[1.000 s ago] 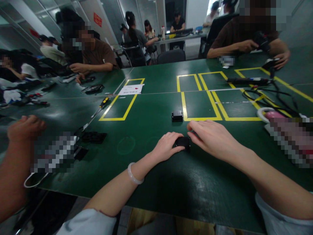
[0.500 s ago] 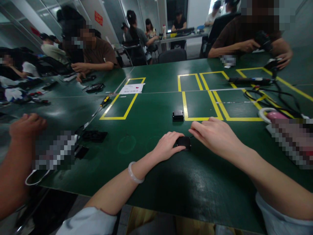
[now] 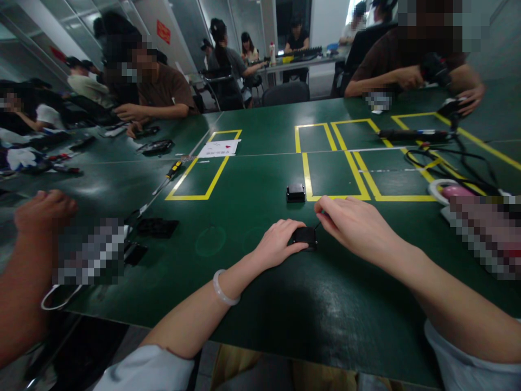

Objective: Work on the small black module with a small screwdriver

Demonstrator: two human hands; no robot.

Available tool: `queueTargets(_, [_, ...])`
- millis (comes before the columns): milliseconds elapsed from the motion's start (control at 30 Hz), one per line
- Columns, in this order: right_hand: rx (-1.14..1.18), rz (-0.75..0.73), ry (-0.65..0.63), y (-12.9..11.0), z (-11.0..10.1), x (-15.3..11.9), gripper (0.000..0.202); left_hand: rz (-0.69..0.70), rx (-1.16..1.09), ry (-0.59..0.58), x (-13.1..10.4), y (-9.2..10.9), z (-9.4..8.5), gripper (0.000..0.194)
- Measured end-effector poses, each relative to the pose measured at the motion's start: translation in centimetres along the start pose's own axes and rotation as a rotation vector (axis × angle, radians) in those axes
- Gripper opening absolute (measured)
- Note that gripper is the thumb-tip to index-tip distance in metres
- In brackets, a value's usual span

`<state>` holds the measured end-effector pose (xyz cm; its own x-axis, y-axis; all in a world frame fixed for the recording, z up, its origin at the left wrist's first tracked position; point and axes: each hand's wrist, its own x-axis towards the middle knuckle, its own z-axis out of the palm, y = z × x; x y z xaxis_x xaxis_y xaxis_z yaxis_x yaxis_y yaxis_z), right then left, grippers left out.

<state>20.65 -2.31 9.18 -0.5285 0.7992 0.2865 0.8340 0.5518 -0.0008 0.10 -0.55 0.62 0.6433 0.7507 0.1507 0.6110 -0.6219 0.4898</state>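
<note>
— Green matting covers the table (image 3: 285, 326), yes? What sits closest to the person?

— Both bare forearms come in from the near edge, and a pale bangle (image 3: 222, 290) rings the left wrist. The left hand (image 3: 279, 243) lies palm down with its fingers curled onto the near left side of a small black box (image 3: 305, 237), thumb along its near edge, pinning it flat on the mat.

— How does that box look?

— Small, matte black, low and roughly rectangular with rounded corners. It lies flat, directly between the two hands. Finer detail is too dark to tell.

— And the other hand?

— The right hand (image 3: 354, 222) reaches in from the right with the knuckles up and the fingertips drawn together just above the far right corner of the box. It seems to pinch something thin and dark there; I cannot tell what that is, nor whether the fingertips touch the box itself.

— Anything just past the hands?

— A second black box (image 3: 295, 193) of similar look stands a little beyond the left hand's fingertips, beside the corner of a yellow taped rectangle (image 3: 331, 176). Well to the left of the left hand lie flat black parts (image 3: 157, 227), and another person's arm (image 3: 28, 255) rests at that edge.

— Farther still?

— Out to the right of the right hand, black cables (image 3: 448, 163) trail over more yellow tape. Across the table other people are seated, their hands busy with dark objects, and a white sheet (image 3: 218, 148) lies inside a taped frame far beyond the left hand.
</note>
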Motion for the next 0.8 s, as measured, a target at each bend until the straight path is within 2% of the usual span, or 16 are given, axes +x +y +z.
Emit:
queueTargets(100, [0.021, -0.003, 0.026, 0.02, -0.01, 0.0, 0.013, 0.005, 0.004, 0.0, -0.03, 0.03, 0.0, 0.036])
queueTargets(233, [-0.057, 0.019, -0.064, 0.0, -0.09, 0.13, 0.028, 0.004, -0.001, 0.0, -0.08, 0.04, 0.0, 0.036])
queueTargets(433, [-0.003, 0.032, 0.022, -0.07, 0.01, 0.03, 0.013, 0.007, -0.01, 0.006, -0.1, 0.0, 0.03, 0.037])
queueTargets(633, [-0.033, 0.023, -0.054, 0.01, 0.0, 0.09, 0.021, 0.0, -0.011, 0.003, -0.11, 0.04, 0.01, 0.037])
queueTargets(800, [-0.08, 0.006, 0.011, 0.08, -0.06, 0.15, 0.021, 0.004, -0.008, 0.004, -0.09, 0.05, -0.03, 0.036])
